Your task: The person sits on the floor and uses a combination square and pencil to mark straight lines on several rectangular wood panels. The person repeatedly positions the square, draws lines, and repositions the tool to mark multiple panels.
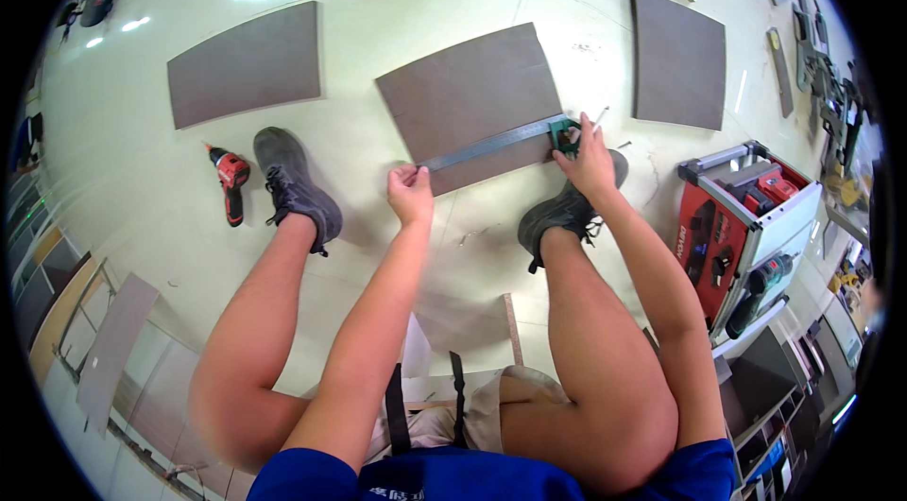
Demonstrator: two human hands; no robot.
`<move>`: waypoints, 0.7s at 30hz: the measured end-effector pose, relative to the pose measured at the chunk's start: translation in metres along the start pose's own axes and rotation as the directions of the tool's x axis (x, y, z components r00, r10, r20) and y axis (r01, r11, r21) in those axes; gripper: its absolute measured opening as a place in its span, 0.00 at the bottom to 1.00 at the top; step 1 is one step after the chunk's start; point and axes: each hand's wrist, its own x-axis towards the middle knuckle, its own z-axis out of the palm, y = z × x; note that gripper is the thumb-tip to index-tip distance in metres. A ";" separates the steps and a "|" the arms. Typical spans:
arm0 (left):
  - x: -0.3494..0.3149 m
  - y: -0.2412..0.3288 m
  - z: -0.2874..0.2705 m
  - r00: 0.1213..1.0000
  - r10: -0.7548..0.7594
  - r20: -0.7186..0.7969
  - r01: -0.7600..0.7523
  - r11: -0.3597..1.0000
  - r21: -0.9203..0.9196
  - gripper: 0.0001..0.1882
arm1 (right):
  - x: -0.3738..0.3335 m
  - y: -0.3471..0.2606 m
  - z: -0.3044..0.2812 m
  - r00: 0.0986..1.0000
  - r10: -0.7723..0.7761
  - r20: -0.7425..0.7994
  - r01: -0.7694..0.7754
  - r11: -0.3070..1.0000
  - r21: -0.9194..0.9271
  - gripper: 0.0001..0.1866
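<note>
A brown board (470, 85) with one curved edge lies flat on the floor between my feet. Across its near part rests a combination square (491, 144), with a grey steel blade and a green head. My left hand (411, 194) is closed in a pinch at the blade's left end, by the board's edge. The fingers of my right hand (590, 161) close around the green head at the board's right edge. A thin white pencil-like stick (601, 117) sticks up from between those fingers; its exact kind is unclear.
Two more brown boards flank the work, one at left (248, 68) and one at right (678, 57). A red and black cordless drill (230, 181) lies beside my left shoe (283, 170). At right stands a red toolbox (709, 236) holding power tools. A screw (624, 144) lies near my right shoe.
</note>
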 end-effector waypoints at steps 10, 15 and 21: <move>0.016 0.009 0.005 1.000 -0.023 -0.007 0.024 0.970 0.241 0.22 | 0.012 0.000 -0.004 0.999 0.049 -0.020 -0.047 0.993 0.107 0.48; 0.015 0.022 0.006 1.000 0.006 0.027 -0.015 0.947 0.320 0.25 | 0.012 0.009 -0.004 0.997 0.036 -0.065 -0.029 0.994 0.106 0.47; 0.016 0.029 0.002 0.999 0.013 0.037 -0.025 0.929 0.369 0.30 | 0.015 0.010 -0.007 0.998 0.019 -0.065 -0.012 0.995 0.095 0.46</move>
